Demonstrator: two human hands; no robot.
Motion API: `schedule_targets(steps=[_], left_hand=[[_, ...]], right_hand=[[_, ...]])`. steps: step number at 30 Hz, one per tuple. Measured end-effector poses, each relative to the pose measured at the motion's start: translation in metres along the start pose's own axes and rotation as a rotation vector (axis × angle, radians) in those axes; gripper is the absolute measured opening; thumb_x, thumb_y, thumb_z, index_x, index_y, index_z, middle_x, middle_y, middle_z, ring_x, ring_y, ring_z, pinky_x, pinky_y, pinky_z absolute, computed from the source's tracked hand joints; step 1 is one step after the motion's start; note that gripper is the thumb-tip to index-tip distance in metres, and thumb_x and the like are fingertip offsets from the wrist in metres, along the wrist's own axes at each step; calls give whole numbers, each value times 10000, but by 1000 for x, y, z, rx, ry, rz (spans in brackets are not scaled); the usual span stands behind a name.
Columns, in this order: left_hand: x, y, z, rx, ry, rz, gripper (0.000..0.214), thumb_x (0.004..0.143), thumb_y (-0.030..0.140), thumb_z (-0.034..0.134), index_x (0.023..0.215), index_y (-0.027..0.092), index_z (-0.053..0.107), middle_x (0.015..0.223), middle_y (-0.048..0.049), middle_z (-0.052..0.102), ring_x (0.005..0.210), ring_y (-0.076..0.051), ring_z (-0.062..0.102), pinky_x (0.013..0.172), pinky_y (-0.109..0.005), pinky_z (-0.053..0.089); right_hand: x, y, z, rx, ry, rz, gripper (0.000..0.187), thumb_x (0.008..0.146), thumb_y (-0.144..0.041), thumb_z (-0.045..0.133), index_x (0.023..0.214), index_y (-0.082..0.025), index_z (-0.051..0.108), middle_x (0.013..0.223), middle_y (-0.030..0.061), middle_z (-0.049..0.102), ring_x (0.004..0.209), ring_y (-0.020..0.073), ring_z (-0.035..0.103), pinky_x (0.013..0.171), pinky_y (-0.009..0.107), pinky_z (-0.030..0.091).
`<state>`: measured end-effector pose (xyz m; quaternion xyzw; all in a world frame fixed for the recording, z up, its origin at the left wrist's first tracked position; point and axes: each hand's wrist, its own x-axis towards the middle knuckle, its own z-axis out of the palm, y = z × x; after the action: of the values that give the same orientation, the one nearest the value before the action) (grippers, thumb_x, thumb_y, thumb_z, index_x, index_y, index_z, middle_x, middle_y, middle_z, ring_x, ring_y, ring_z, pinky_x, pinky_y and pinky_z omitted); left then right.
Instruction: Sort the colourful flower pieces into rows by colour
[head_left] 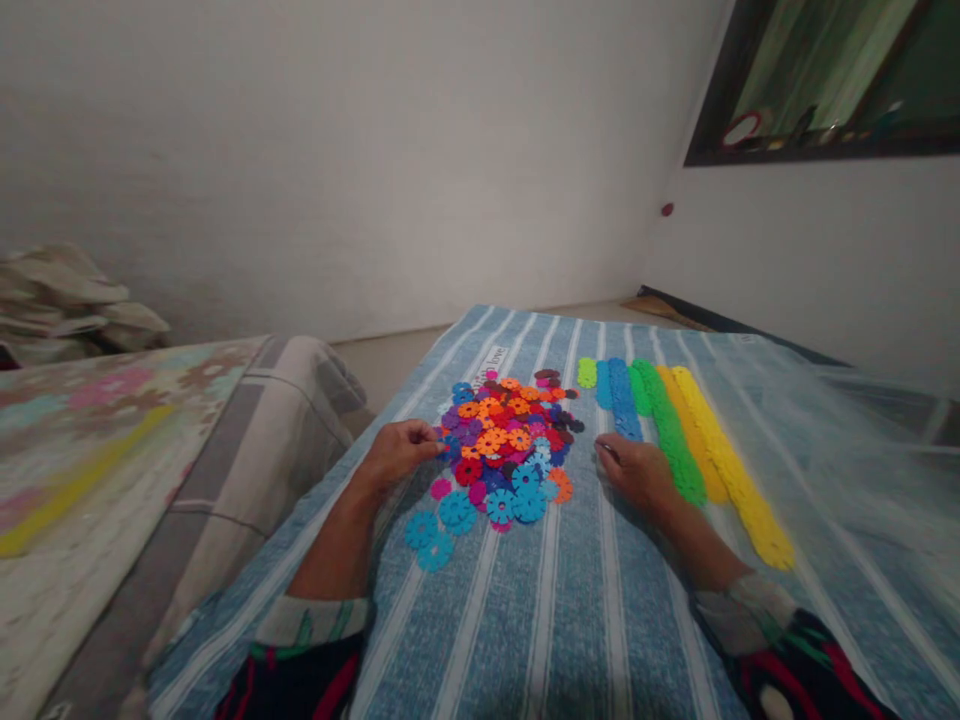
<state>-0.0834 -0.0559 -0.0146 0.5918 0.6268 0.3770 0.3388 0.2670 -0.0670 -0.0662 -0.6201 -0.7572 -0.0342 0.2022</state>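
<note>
A mixed heap of notched plastic discs in orange, red, purple, blue and pink lies mid-table. At its left edge, my left hand is closed in a pinch, with a dark blue disc at its fingertips. My right hand is closed too, low over the cloth between the heap and the sorted rows; what its fingers hold, if anything, is too small to make out. Beside it runs a row of blue discs. Further right are overlapping rows of green discs, orange-yellow discs and yellow discs.
A striped blue cloth covers the table. Loose light blue discs lie at the heap's near left. A short lime-green row sits at the far end. To the left stands a cloth-covered surface; clear plastic sheeting spreads on the right.
</note>
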Motion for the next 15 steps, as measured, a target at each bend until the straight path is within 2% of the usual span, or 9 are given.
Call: schedule_targets(steps=[4,9,12,15], left_hand=[[-7,8,11,-118,-10,-1,285,514,386,746,622,162,606,584,12,603,564,-119,510,549,-236,383],[-16,21,34,-182,-153,43,265,553,362,749,643,152,616,578,6,586,544,-116,499,540,-248,380],[-23,27,49,-217,-256,74,249,586,356,739,646,144,623,577,1,578,541,-111,491,533,-245,374],[-27,28,65,-227,-306,105,241,602,350,739,651,135,641,567,-1,572,538,-104,483,527,-237,371]], right_hand=[[-2,-9,0,105,7,-40,274,901,-289,469,979,-206,718,834,68,748,700,176,676,615,231,379],[-7,-37,-4,404,-34,-135,283,910,-334,474,1026,-217,704,860,53,748,709,169,675,650,231,411],[-11,-54,-6,555,-76,-149,287,902,-356,500,1055,-212,695,705,18,707,579,140,614,586,219,393],[-15,-67,-7,644,-80,-172,274,881,-338,534,1054,-200,696,614,-11,649,515,121,550,546,216,363]])
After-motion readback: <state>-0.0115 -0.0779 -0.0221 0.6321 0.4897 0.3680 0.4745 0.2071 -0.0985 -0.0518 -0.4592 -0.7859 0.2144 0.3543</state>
